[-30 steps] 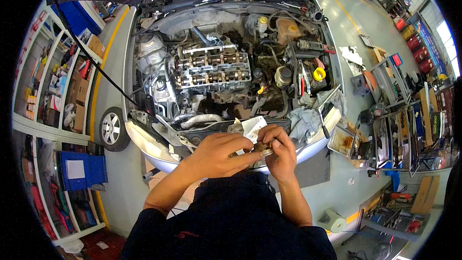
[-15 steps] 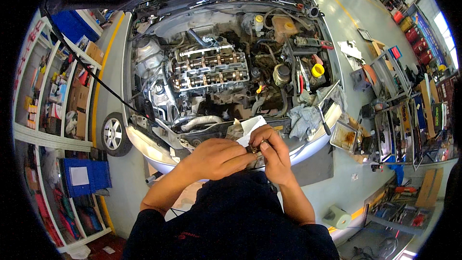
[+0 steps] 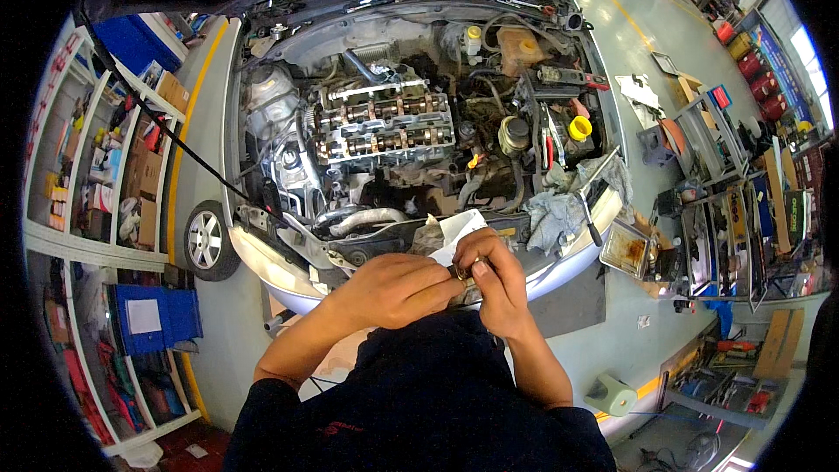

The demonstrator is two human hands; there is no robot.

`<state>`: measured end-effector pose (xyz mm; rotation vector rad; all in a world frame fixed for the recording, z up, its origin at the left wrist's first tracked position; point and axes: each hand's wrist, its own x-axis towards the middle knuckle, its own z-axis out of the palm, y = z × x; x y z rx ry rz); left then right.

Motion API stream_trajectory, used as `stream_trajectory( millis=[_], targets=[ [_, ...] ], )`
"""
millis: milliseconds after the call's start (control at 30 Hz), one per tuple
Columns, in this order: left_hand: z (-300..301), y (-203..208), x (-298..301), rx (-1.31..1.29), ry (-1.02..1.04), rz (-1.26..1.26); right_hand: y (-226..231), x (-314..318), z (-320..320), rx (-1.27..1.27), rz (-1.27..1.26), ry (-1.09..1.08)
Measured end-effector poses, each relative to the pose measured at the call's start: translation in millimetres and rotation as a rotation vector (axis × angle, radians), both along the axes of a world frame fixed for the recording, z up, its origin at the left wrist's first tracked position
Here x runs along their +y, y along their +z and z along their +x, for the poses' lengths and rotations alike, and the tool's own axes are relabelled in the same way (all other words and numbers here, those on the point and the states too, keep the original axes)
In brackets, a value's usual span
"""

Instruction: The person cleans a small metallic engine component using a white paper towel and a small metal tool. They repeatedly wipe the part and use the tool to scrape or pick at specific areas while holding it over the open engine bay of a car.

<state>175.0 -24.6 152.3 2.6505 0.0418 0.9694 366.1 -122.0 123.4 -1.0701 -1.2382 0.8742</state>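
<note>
Both of my hands meet in front of my chest, just over the car's front edge. My left hand is closed, its fingertips pressed together at a small dark metal part. From the other side, my right hand pinches the same part between thumb and curled fingers. Fingers cover most of it, so its exact kind cannot be made out. Just beyond my fingers, a white sheet of paper lies at the front of the engine bay. Farther in is the opened engine, its camshafts exposed.
At the bay's right front lie a grey rag and a long-handled tool. Pliers stand near a yellow cup. Wrenches rest along the far edge. Shelves and a wheel are at the left.
My hands stay almost in place, with only a slight shift of the fingers around the small metal part. The rest of the scene looks the same.
</note>
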Motion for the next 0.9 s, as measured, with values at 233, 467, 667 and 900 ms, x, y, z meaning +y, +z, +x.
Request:
stream_trajectory(
  millis=[233, 467, 667, 900],
  targets=[
    [-3, -1, 0, 0.041, -0.006, 0.019, 1, -1, -2, -0.04, 0.038, -0.038],
    [-4, -3, -3, 0.004, -0.014, 0.032, 1, -1, -2, -0.02, 0.047, -0.018],
    [-7, -10, -3, -0.091, -0.014, 0.073, -1, -5, -2, 0.076, 0.063, -0.006],
    [-9, -9, 0, -0.119, -0.047, 0.071, -3, -5, -3, 0.061, 0.075, 0.003]
  ],
)
